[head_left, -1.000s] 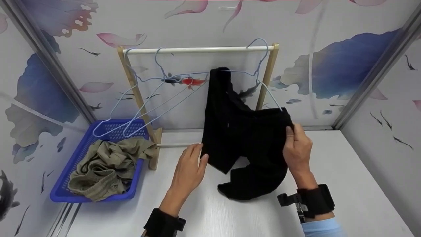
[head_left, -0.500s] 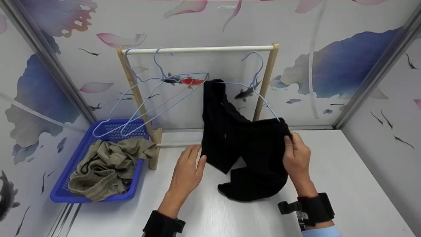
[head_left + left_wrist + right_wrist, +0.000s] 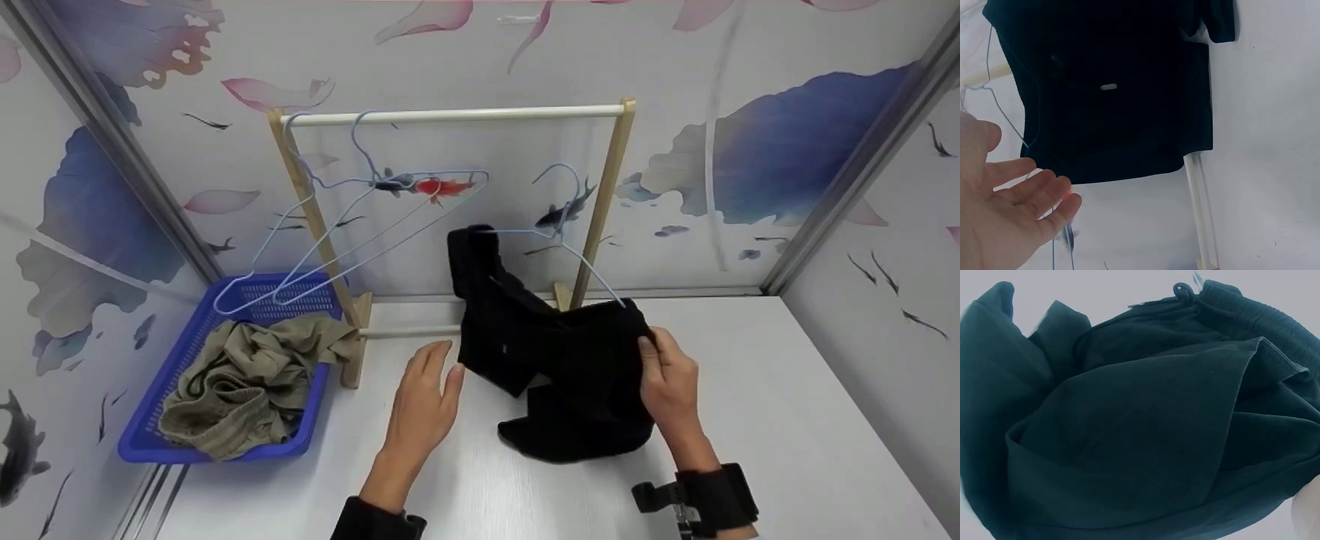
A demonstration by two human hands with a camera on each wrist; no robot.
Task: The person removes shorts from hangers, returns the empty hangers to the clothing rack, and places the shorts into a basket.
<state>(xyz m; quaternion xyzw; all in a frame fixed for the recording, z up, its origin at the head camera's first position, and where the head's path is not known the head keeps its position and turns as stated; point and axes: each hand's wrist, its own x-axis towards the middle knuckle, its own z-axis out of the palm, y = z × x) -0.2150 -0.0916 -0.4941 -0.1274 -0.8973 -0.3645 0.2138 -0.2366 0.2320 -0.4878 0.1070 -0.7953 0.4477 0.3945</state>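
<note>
Right hand (image 3: 670,381) pinches black garment (image 3: 589,360) by its edge, pale mark (image 3: 1108,86) illegible, bench (image 3: 780,390) stretching rightward, left hand (image 3: 421,401) alongside, fingers (image 3: 434,359) loosely spread.

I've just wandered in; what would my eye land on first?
Probably the black garment on a blue hanger, below the white bar, gripped at its edge by the right hand. Then the blue basket at the left, holding a crumpled olive garment. Behind the bar, a red fish stands out on the patterned wall.
</note>
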